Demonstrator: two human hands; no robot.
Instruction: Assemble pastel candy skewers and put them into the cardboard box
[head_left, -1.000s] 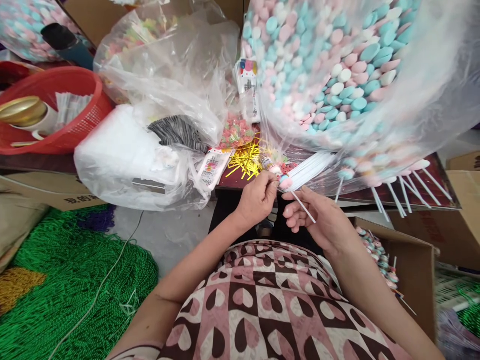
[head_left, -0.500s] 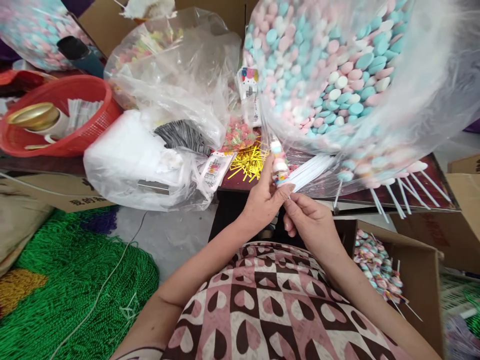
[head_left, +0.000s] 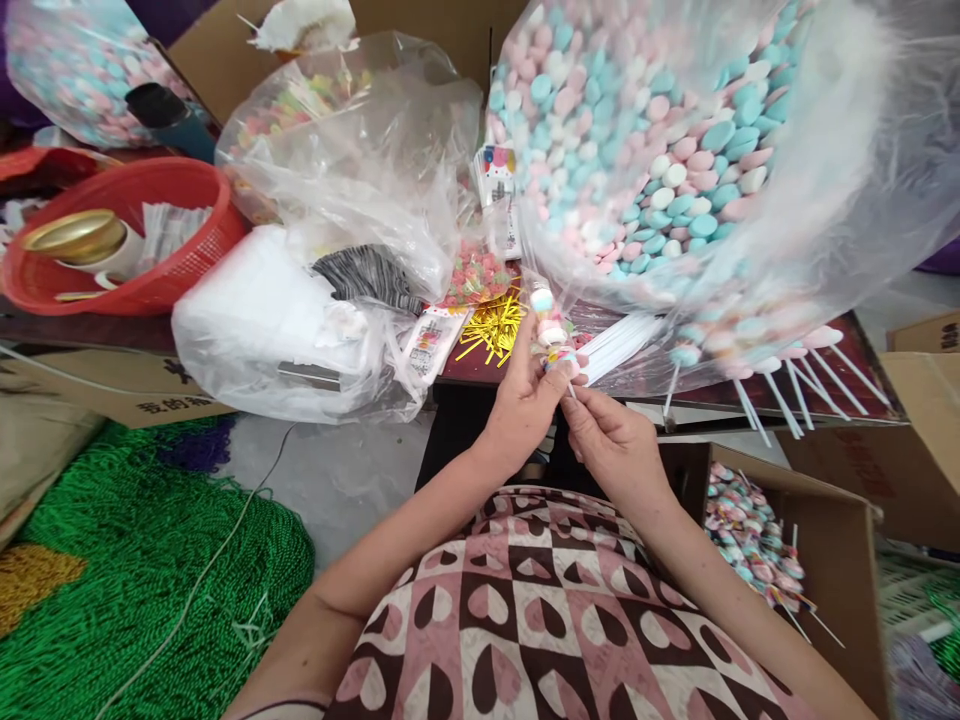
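Observation:
My left hand is closed around a candy skewer of pastel marshmallows in a clear wrapper, over the table's front edge. My right hand pinches the skewer's white stick just below the wrapper. Behind my left hand lies a heap of gold twist ties. White sticks lie in a bundle to the right of the skewer. Whether a twist tie is between my fingers is hidden.
A large clear bag of marshmallows fills the back right. Several loaded sticks overhang the table edge. A cardboard box of wrapped skewers stands low right. At left are a red basket, plastic bags and green strands.
The skewer has tilted a little to the left, and both hands have shifted slightly left with it. My grip on the skewer and its stick is unchanged.

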